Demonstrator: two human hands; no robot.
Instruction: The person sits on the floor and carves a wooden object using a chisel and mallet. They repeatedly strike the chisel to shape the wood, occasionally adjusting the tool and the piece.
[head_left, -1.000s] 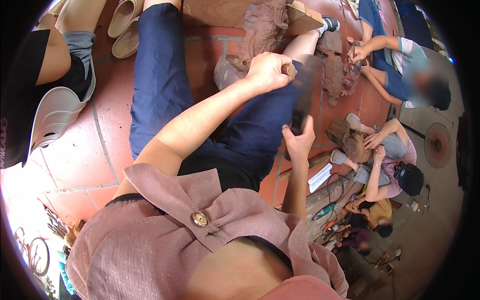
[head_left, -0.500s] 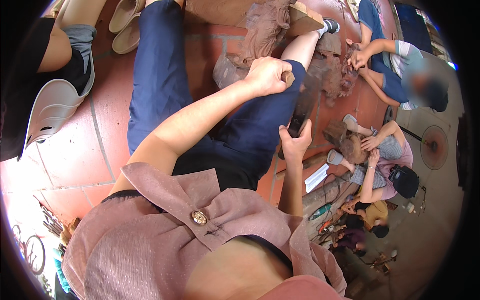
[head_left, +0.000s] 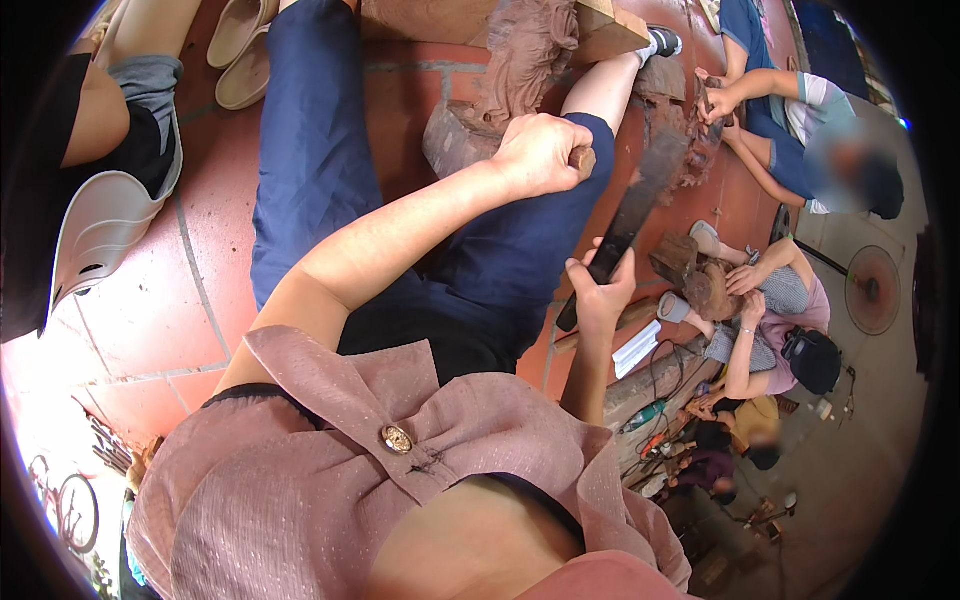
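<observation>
My left hand (head_left: 545,155) is wrapped round a tool with a round wooden handle (head_left: 582,161); only the handle's butt shows, and its working end is hidden behind the fist. Beyond that fist, between my legs, stands a reddish-brown wood carving (head_left: 530,62) with wavy cut folds. A rough, greyer wooden base (head_left: 460,142) shows at its lower part. To the right, my right hand (head_left: 605,285) grips a long, dark, flat bat (head_left: 640,205) near its lower end. The bat slants up and to the right, apart from the wooden handle.
A pale wooden block (head_left: 608,32) lies beside the carving. On the right, one person works over another carving (head_left: 700,150), and another person holds a piece of wood (head_left: 712,290). A grey plastic chair (head_left: 115,220) stands left. A fan (head_left: 872,290) stands far right on the tiled floor.
The bat, blurred and close to the wooden handle before, has swung away to the right with my right hand. My left hand has barely shifted on the handle.
</observation>
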